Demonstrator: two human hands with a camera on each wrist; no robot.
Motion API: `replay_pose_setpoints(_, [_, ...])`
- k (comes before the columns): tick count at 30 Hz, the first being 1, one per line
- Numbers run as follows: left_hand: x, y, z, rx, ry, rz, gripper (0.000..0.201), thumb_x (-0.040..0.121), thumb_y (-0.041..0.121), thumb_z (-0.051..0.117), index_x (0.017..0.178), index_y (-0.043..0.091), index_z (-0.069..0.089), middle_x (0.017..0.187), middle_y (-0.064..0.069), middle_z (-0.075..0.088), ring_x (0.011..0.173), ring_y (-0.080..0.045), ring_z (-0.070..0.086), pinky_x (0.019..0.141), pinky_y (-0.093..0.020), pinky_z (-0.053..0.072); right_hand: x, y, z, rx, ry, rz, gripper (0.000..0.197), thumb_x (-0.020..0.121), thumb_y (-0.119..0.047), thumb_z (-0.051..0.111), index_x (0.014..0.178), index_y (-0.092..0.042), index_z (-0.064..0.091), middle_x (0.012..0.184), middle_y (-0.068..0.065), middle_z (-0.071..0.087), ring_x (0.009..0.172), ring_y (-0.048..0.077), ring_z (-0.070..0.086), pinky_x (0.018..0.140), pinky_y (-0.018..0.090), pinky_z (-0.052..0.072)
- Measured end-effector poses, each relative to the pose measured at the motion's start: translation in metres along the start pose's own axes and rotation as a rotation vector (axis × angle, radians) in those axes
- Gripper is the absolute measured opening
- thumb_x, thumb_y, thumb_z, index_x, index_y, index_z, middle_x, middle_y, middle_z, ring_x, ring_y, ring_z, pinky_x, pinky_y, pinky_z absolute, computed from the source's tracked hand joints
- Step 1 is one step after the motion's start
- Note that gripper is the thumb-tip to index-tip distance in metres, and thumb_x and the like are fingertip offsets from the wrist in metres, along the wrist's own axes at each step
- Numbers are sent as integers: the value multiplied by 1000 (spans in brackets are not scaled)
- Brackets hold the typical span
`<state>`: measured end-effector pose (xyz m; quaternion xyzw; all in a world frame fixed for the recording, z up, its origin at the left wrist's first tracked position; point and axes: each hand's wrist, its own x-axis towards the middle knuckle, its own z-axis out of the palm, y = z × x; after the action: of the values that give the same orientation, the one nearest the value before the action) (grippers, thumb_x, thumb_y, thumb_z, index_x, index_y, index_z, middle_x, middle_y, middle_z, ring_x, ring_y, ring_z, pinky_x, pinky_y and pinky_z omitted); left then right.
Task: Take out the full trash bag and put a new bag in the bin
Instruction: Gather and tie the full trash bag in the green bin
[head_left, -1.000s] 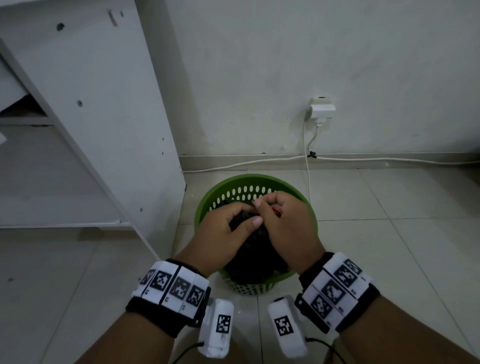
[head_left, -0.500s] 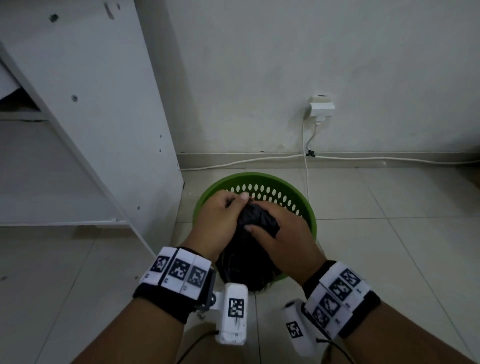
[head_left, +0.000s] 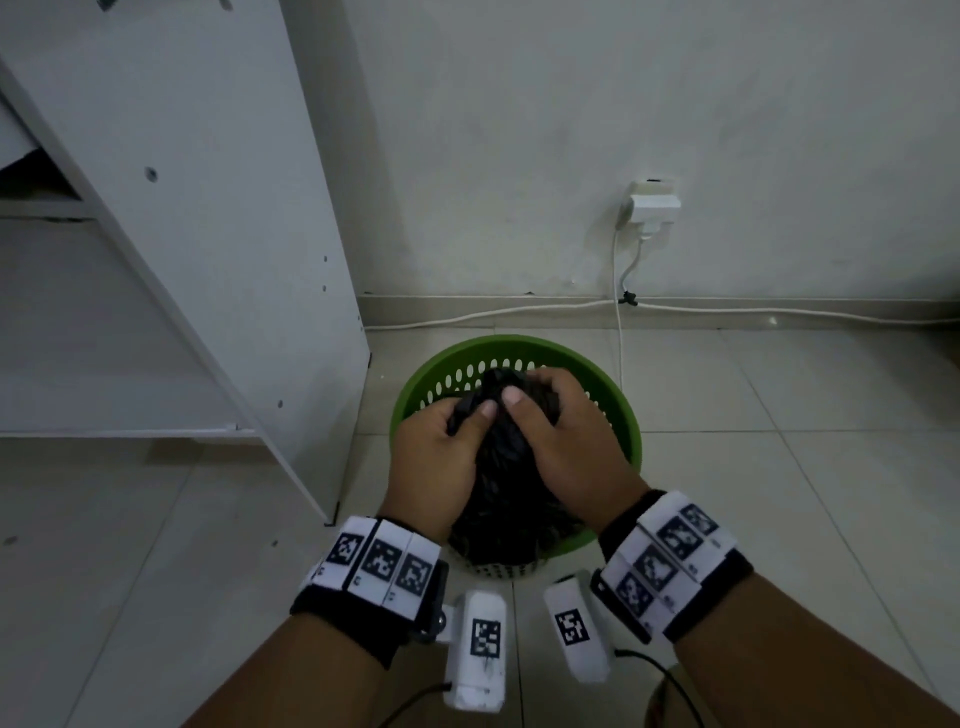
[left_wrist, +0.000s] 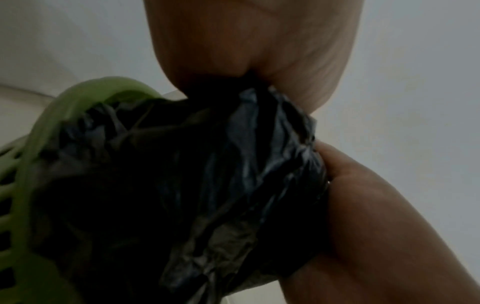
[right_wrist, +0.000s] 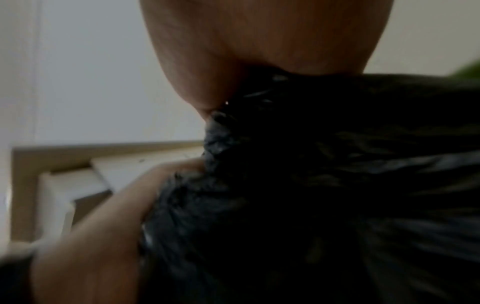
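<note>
A round green perforated bin (head_left: 621, 410) stands on the tiled floor by the wall. A full black trash bag (head_left: 506, 499) sits in it, its top gathered into a bunch. My left hand (head_left: 441, 452) grips the bunched top from the left, thumb pressed on the plastic. My right hand (head_left: 561, 431) grips the same bunch from the right, fingers curled over it. In the left wrist view the crumpled black trash bag (left_wrist: 207, 185) fills the frame beside the green bin rim (left_wrist: 78, 92). The right wrist view shows dark bag plastic (right_wrist: 311, 185) under the palm.
A white shelf unit (head_left: 182, 234) stands close on the left of the bin. A wall plug (head_left: 652, 205) with a white cable (head_left: 618, 312) hangs behind the bin, and more cable runs along the skirting. Pale floor tiles (head_left: 779, 467) spread to the right.
Both hands shifted on the bag top: from the left hand over it and the right alongside to both gripping the bunch side by side, thumbs meeting.
</note>
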<state>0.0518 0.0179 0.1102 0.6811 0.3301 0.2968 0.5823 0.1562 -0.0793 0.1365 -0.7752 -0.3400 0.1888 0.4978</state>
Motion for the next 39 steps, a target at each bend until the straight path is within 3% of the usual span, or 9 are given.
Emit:
replay_pose_setpoints(4, [10, 4, 2, -170, -47, -234, 25, 89, 38, 65, 93, 17, 79, 93, -8, 79, 92, -29, 74, 90, -55, 57, -9, 16, -1, -225, -71, -297, 72, 84, -47, 69, 144, -21, 38, 137, -9, 44, 126, 1, 41, 106, 14, 35])
replay_pose_setpoints(8, [14, 12, 3, 36, -85, -151, 27, 97, 40, 58, 97, 18, 74, 94, -3, 75, 94, -21, 70, 91, -44, 55, -7, 25, -5, -278, -49, -340, 40, 88, -36, 70, 125, -25, 61, 114, -17, 63, 102, -12, 54, 90, 6, 38])
replay_pose_setpoints(12, [9, 1, -4, 257, -114, 123, 48, 89, 59, 52, 125, 28, 58, 121, 8, 60, 114, -9, 58, 102, -36, 48, 3, 19, -14, -11, -95, -87, 17, 93, -33, 64, 84, -20, 72, 78, -6, 72, 75, 1, 67, 70, 16, 51])
replay_pose_setpoints(15, [0, -6, -11, 250, -148, 324, 53, 92, 42, 58, 140, 22, 53, 127, 18, 53, 122, 6, 49, 106, -17, 41, 7, 11, -15, 300, -211, 204, 29, 94, -36, 62, 95, -11, 75, 93, 11, 76, 91, 27, 73, 86, 43, 58])
replay_pose_setpoints(21, [-5, -16, -12, 315, -156, 290, 39, 90, 26, 71, 128, 28, 62, 111, 21, 63, 107, 10, 58, 94, -13, 47, 12, 13, -5, 537, -219, 479, 39, 95, -43, 57, 106, -9, 72, 104, 15, 75, 101, 33, 71, 95, 51, 54])
replay_pose_setpoints(26, [8, -11, -6, 352, -47, 136, 13, 96, 31, 62, 94, 22, 70, 79, 17, 64, 76, 5, 59, 59, -7, 39, 2, 23, -4, -66, -43, -37, 47, 87, -48, 65, 124, -22, 53, 121, -9, 52, 109, 2, 52, 89, 13, 42])
replay_pose_setpoints(29, [16, -10, -3, 285, -10, -8, 16, 94, 36, 64, 99, 20, 65, 84, 13, 63, 75, 5, 55, 54, -6, 38, -1, 38, -5, -461, -195, -308, 63, 80, -51, 66, 135, -27, 44, 129, -9, 49, 116, 5, 48, 101, 21, 41])
replay_pose_setpoints(33, [18, -16, -2, 119, -67, -101, 35, 90, 38, 69, 118, 21, 57, 106, 9, 66, 99, -7, 64, 76, -15, 47, 5, 51, -7, -574, -205, -296, 44, 94, -35, 52, 136, -22, 51, 125, -2, 64, 112, 17, 59, 99, 35, 48])
replay_pose_setpoints(39, [11, -27, -14, 329, -195, 206, 61, 86, 38, 75, 140, 25, 51, 133, 5, 47, 121, -6, 48, 103, -18, 39, 19, 37, -14, -358, -331, -151, 9, 98, -30, 54, 95, -32, 62, 86, -21, 60, 81, -8, 56, 68, 6, 37])
